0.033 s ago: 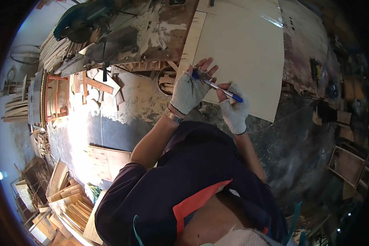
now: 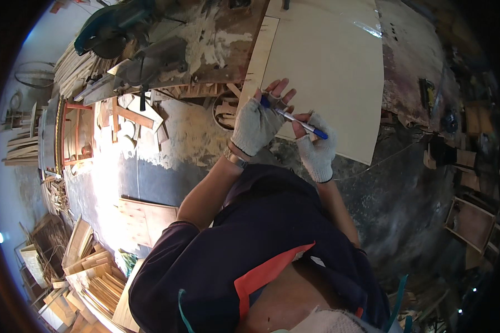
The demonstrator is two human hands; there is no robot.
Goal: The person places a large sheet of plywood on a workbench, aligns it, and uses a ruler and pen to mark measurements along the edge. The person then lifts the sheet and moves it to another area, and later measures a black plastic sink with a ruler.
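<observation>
Both my hands wear off-white fingerless knit gloves and meet over the near edge of a large pale board [image 2: 322,72]. In my right hand [image 2: 318,147] is a pen [image 2: 303,123] with a silvery-white barrel and a blue rear end, gripped between thumb and fingers. Its other end points up and left toward the palm of my left hand [image 2: 258,122]. That hand is turned palm up with its fingertips raised. A small blue piece [image 2: 265,102], which looks like a pen cap, is held by its thumb. Whether the pen tip touches the palm cannot be made out.
A narrow pale strip [image 2: 261,50] lies along the board's left side on the worn workbench [image 2: 222,39]. Further left is a green circular saw [image 2: 108,33] with its blade showing. Wood offcuts [image 2: 97,272] are stacked at lower left, and a wooden frame [image 2: 470,223] stands at right.
</observation>
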